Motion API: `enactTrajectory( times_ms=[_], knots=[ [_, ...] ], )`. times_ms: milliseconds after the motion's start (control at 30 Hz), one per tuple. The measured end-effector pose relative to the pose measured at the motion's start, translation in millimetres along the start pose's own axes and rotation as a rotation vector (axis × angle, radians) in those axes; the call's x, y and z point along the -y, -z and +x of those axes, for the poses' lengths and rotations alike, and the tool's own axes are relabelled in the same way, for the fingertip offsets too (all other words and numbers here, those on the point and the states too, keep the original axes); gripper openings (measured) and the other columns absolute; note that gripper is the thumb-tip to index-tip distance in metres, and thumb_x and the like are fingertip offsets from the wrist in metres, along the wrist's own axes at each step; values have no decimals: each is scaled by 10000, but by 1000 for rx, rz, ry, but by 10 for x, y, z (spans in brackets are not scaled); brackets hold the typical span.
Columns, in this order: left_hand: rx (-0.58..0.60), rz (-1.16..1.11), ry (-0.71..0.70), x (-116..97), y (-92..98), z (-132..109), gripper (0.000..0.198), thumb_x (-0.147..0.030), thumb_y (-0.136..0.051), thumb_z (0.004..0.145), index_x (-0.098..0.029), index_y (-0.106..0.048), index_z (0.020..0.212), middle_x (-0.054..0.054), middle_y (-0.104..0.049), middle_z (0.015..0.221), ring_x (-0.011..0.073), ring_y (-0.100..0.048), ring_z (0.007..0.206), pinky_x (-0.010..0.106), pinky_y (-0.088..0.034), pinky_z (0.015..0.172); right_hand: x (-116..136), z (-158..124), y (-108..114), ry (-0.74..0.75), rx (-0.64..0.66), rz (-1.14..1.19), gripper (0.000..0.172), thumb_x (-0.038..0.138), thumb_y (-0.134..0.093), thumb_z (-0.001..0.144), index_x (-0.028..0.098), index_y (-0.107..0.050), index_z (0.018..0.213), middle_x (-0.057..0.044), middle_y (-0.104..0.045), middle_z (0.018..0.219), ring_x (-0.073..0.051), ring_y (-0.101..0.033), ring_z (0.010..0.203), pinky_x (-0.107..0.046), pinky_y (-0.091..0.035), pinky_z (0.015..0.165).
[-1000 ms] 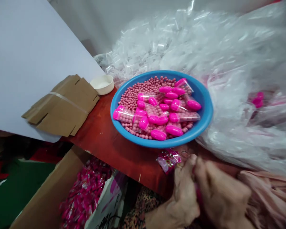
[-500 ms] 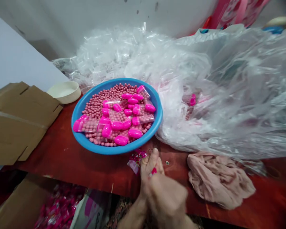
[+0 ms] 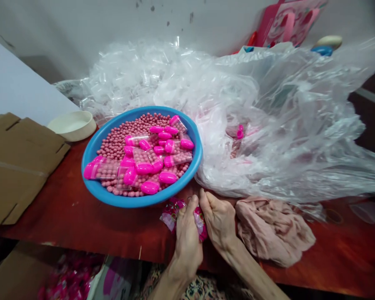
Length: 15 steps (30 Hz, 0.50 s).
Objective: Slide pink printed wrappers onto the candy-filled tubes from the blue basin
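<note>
Just in front of the basin, a pink printed plastic packet [image 3: 200,223] shows between my two hands. My left hand [image 3: 187,233] is closed on its left side, thumb on top and pointing away from me. Closed in a fist on the packet's other side is my right hand [image 3: 219,218], its thumb and fingertips near the packet's upper edge. My fingers hide much of the packet. A second pink printed packet [image 3: 172,211] lies on the table just left of my left hand. The blue basin [image 3: 121,201] holds pink beads [image 3: 112,141] and several clear, bead-filled tubes with bright pink caps [image 3: 168,178].
Clear plastic bags and tubes [image 3: 175,79] heap up behind and to the right. A crumpled beige cloth [image 3: 275,229] lies beside my right hand. At left are flattened cardboard [image 3: 21,162] and a white bowl [image 3: 73,131]. Below the red table's edge, a box holds pink packets [image 3: 71,275].
My hands overlapped, with the right blurred over the left. Now they are side by side with the packet showing between them. The whole view has shifted slightly.
</note>
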State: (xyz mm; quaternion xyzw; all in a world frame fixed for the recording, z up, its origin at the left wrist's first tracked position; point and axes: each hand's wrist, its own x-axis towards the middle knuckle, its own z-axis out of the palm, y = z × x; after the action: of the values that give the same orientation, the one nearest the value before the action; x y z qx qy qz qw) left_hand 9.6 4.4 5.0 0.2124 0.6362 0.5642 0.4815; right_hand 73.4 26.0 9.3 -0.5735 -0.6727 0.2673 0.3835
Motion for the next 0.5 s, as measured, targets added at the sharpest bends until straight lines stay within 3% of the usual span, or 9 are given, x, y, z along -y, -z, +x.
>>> enactTrajectory(
  times_ms=[100, 200, 267, 333, 433, 500],
  knots=[
    [72, -87, 107, -75, -6, 4, 399, -575, -564, 734, -181, -588, 677, -22, -552, 550, 132, -558, 556, 254, -457, 541, -117, 137, 82, -92, 82, 118, 396, 396, -343, 884, 227, -288, 529, 60, -254, 484, -88, -249, 420, -236, -228, 430],
    [301, -150, 208, -162, 99, 36, 521, -674, -475, 727, -179, -524, 572, -57, -441, 452, 80, -402, 408, 206, -312, 394, -153, 195, 207, -165, 235, 254, 410, 430, -339, 887, 228, -265, 539, 65, -249, 481, -76, -246, 409, -213, -224, 387],
    [476, -125, 232, -212, 169, 71, 475, -606, -592, 690, -151, -567, 557, -51, -451, 449, 68, -371, 405, 203, -273, 394, -151, 213, 274, -200, 316, 316, 423, 445, -411, 855, 222, -279, 521, 68, -242, 476, -70, -236, 408, -205, -197, 368],
    [566, -106, 260, -239, 199, 95, 331, -413, -771, 590, -115, -630, 569, -34, -501, 480, 64, -391, 438, 204, -286, 433, -153, 233, 316, -223, 353, 358, 459, 462, -523, 789, 216, -280, 488, 72, -229, 474, -65, -226, 421, -201, -180, 373],
    [539, -135, 290, -223, 171, 87, 226, -273, -810, 548, -103, -669, 596, -17, -544, 509, 66, -414, 458, 208, -296, 463, -179, 243, 353, -273, 310, 413, 499, 565, -562, 734, 206, -331, 475, 73, -279, 468, -66, -257, 420, -196, -218, 381],
    [439, -174, 285, -183, 132, 63, 208, -296, -769, 610, -116, -665, 615, -24, -543, 506, 57, -405, 446, 199, -275, 448, -199, 206, 370, -325, 222, 439, 515, 649, -398, 799, 200, -426, 549, 64, -349, 475, -76, -294, 398, -199, -250, 369]
  ],
)
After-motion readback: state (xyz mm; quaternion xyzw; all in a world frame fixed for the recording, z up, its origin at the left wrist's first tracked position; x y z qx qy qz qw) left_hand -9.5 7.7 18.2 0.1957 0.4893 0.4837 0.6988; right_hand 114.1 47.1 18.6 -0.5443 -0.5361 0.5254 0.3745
